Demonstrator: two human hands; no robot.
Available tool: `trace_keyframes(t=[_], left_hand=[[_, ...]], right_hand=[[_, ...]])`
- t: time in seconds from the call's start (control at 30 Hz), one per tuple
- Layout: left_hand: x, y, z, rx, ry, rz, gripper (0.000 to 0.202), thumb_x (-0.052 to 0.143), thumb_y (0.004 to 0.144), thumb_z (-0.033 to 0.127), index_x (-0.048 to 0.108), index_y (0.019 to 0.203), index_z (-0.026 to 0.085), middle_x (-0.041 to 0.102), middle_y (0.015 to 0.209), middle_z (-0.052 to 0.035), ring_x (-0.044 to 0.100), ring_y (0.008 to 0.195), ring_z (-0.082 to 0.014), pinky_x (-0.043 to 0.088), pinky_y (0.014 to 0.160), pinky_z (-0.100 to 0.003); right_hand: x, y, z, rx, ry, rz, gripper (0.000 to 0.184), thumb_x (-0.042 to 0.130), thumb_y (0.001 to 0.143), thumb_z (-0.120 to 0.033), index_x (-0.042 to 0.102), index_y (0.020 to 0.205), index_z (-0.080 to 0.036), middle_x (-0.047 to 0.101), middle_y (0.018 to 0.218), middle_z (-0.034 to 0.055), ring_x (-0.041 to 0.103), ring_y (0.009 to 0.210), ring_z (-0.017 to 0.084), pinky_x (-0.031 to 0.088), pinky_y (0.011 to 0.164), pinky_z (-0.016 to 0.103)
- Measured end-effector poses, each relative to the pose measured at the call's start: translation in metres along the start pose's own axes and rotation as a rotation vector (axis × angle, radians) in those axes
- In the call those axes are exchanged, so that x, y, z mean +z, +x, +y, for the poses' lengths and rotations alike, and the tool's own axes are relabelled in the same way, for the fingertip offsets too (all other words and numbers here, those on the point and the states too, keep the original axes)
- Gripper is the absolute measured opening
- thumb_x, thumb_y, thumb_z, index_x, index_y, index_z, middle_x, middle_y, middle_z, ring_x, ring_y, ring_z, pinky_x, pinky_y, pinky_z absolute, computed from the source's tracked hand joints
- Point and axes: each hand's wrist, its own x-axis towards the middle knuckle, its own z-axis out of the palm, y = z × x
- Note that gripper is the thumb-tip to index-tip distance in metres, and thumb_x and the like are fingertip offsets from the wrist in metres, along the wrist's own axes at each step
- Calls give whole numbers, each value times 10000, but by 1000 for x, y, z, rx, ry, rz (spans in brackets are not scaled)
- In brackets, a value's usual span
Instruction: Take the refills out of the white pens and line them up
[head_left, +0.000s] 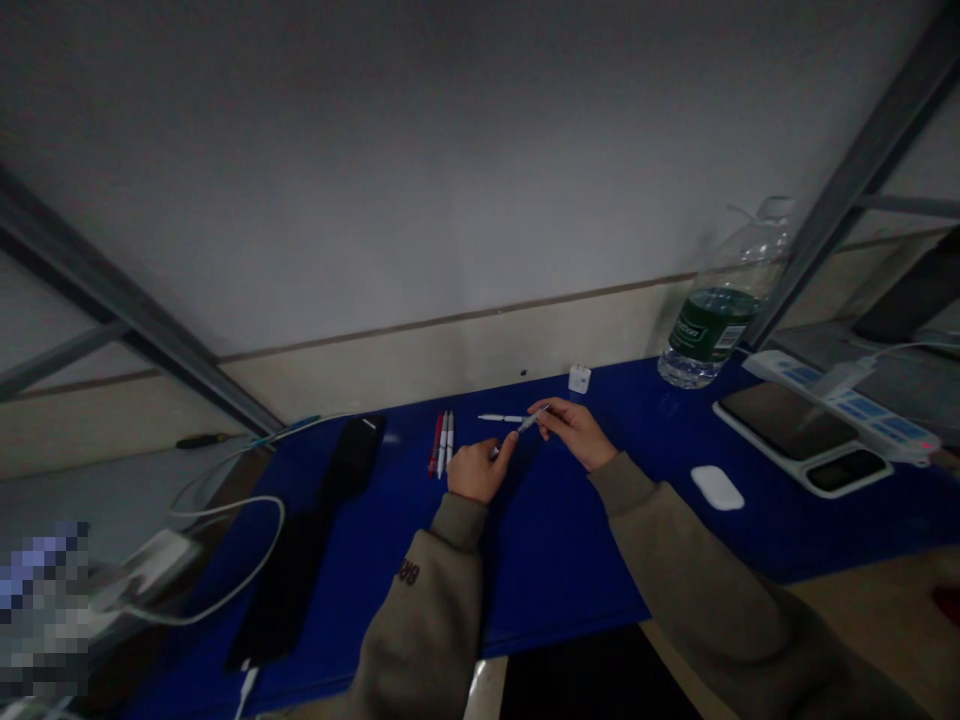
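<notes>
- I had the right hand (574,433) pinching a slim pen (532,421) between thumb and forefinger, its grey barrel angled down toward the other hand.
- The left hand (478,471) was half curled, forefinger out beside the pen's lower end; I could not tell whether they touched.
- A white pen (501,418) lay flat on the desk (555,545), just above the left hand and out of either grip.
- Three more pens (442,444), one red and two white, lay close together left of the hands.
- Beyond them sat a white plastic charger (579,378) and a ribbed water bottle (720,320), partly full.
- To the right lay a smooth white mouse (718,487), a glossy phone (787,422), and a power strip (840,405).
</notes>
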Motion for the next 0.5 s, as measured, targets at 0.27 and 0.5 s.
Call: trace_keyframes(t=[0.27,0.5], left_hand=[[6,2,-3,163,40,-115,443,296,923,549,565,995,205,679,801,-72,653,780,-208,369,596,-240],[9,4,-5,211,13,-125,362,304,936,507,512,1034,226,676,885,-66,655,832,-205,409,632,-239]], right_hand=[[10,-3,12,122,17,-214,318,598,813,-395,630,1007,-145,634,749,33,567,631,127,476,631,300],[8,-2,17,122,-21,-174,299,590,818,-390,640,983,-145,612,706,22,547,615,119,439,571,264]])
